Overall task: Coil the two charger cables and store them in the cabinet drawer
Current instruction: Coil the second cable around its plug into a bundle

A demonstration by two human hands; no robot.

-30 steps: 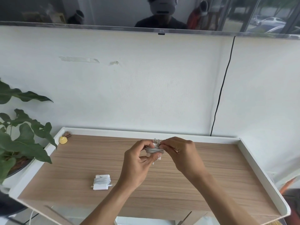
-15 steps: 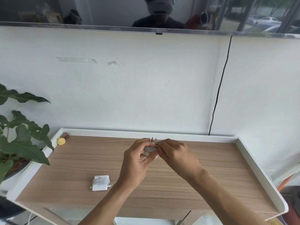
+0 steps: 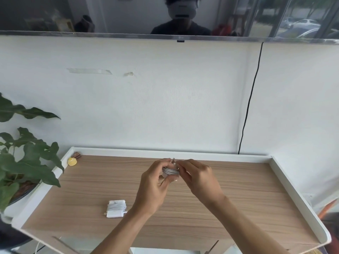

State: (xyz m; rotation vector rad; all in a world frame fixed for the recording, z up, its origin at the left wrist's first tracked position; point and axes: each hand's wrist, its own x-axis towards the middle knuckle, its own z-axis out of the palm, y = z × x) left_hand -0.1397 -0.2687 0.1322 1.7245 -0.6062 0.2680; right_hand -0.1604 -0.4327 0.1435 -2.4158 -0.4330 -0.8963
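Left hand [image 3: 154, 187]: centre of the frame, raised above the tabletop; its fingers and thumb curl round the left side of the held charger.
Right hand [image 3: 200, 180]: just right of centre, knuckles towards the camera; its fingertips pinch the cable turns on the right side of the same bundle.
Held charger [image 3: 171, 171]: between the two hands at the centre of the frame, clear of the wood; grey-white cable lies in several turns round a white body, and metal prongs stick up at the top. Where the cable's end sits cannot be told.
Second charger [image 3: 116, 208]: lower left of centre, lying flat on the wood with its cable wound round it; a short end juts out at its lower right, near the left forearm but apart from it.
Tabletop [image 3: 238, 208]: wood grain across the lower half of the frame, with a raised white rim [image 3: 128, 151] at the back and both sides.
Yellow object [image 3: 72, 161]: back left corner of the top, just beside a small brown item [image 3: 77, 154].
Plant [image 3: 27, 162]: left edge, leaves reaching over the rim.
Black cord [image 3: 249, 99]: runs down the white wall, upper right.
Screen [image 3: 128, 15]: along the top edge, reflecting the room.
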